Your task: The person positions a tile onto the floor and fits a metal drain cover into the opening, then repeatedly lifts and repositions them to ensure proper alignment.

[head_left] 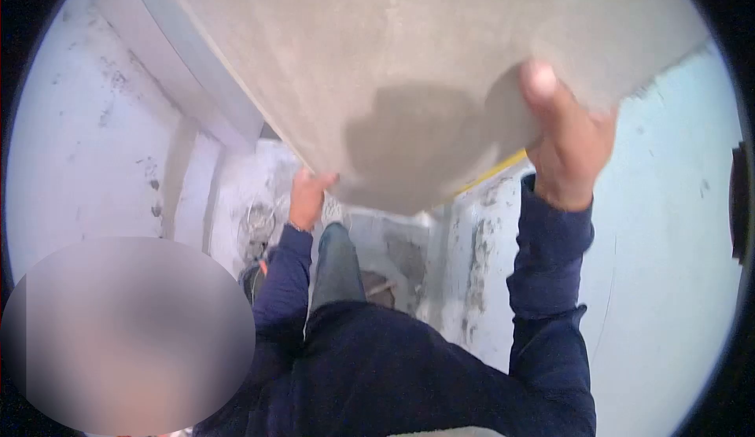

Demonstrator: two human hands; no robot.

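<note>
A large grey-beige panel (314, 59) fills the upper middle of the view, with a dark shadow on its face. My left hand (308, 197) grips the panel's lower left corner, its fingertips at the edge. Higher up, my right hand (570, 138) holds the panel's right side, the thumb on the face and the other fingers hidden behind it. A yellow strip (494, 171) shows along the lower right edge, beside my right hand.
White, stained walls stand at the left (94, 138) and right (661, 224). A rough, marked floor (405, 248) lies below the panel. At the lower left is a blurred oval. Something dark (739, 201) sits at the far right.
</note>
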